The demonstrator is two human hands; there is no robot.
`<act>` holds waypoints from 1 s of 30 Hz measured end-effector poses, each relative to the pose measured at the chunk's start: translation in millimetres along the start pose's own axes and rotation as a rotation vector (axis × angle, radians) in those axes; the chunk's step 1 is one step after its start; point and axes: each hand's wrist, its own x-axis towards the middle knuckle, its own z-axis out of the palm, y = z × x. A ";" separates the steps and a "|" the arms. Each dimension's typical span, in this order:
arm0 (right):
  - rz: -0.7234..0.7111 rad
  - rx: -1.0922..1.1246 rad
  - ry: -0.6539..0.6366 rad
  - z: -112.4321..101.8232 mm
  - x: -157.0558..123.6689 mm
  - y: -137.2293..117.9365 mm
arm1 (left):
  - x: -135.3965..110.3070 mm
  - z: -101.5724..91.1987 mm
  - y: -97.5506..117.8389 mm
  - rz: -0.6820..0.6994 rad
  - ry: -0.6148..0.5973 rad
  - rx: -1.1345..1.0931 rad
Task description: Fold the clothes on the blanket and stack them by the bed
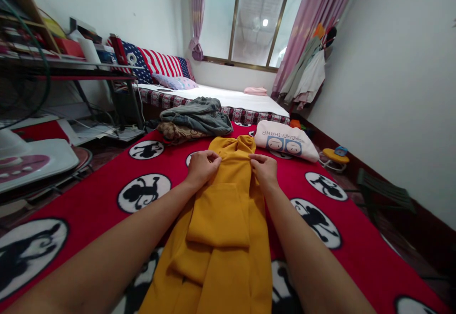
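Observation:
A mustard-yellow garment point(219, 219), which looks like a hoodie, lies lengthwise in front of me with its sides and sleeves folded inward. Its far end is bunched like a hood. My left hand point(204, 167) pinches the cloth at the left edge near that end. Opposite it, my right hand point(264, 167) has thumb and fingers closed on the right edge. Between the two hands the cloth is drawn into a crosswise crease. The near end runs out of view at the bottom.
The garment lies on a red blanket point(103, 200) with monkey prints. Beyond it are a heap of grey-green clothes point(199, 117) and a folded pale pink top point(285, 140). A cluttered desk point(89, 69) stands left, a dark folding stool point(384, 190) right.

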 end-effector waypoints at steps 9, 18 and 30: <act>-0.068 -0.331 -0.054 3.2 -3.2 9.2 | -12.0 -0.9 1.7 0.288 -0.002 0.342; -0.331 -0.424 0.029 15.6 25.5 -2.8 | -19.7 22.8 10.2 0.654 -0.154 0.295; -0.303 -0.962 -0.057 30.0 79.0 16.0 | -20.6 27.6 -2.1 0.417 -0.230 0.373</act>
